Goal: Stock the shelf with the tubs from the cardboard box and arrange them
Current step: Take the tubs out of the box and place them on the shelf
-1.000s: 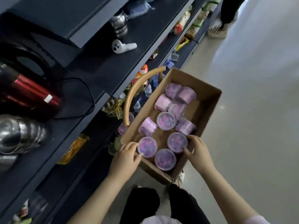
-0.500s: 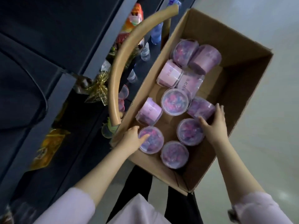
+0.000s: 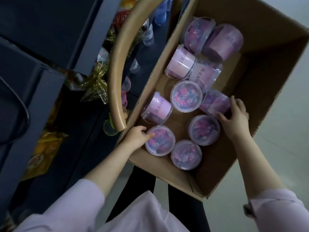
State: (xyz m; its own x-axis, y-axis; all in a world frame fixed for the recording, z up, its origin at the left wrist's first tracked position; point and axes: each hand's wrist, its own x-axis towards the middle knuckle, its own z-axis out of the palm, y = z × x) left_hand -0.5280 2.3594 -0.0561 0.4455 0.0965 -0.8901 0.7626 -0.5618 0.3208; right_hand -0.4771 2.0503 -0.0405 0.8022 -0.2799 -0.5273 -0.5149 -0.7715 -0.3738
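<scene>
An open cardboard box (image 3: pixel 260 91) holds several purple tubs with clear lids, some upright, some on their sides. My left hand (image 3: pixel 136 137) reaches over the box's near-left wall and grips an upright tub (image 3: pixel 161 143), thumb on its lid. My right hand (image 3: pixel 235 117) is closed over a tub lying on its side (image 3: pixel 214 102) by the right wall. Between the hands stand two more upright tubs (image 3: pixel 203 129) (image 3: pixel 186 154). Another upright tub (image 3: pixel 186 96) and a tipped tub (image 3: pixel 158 108) lie further in.
Dark shelving (image 3: pixel 50 47) runs along the left, holding a basket with a curved tan handle (image 3: pixel 117 72), gold foil wrap (image 3: pixel 98 82), small bottles (image 3: pixel 148 36) and a yellow packet (image 3: pixel 41 148). A black cable (image 3: pixel 23 113) hangs at left. Pale floor (image 3: pixel 287 139) lies to the right.
The view has dropped closer to the box. My right hand moved from the near upright tub deeper into the box onto the tub lying on its side. My left hand stayed on its tub.
</scene>
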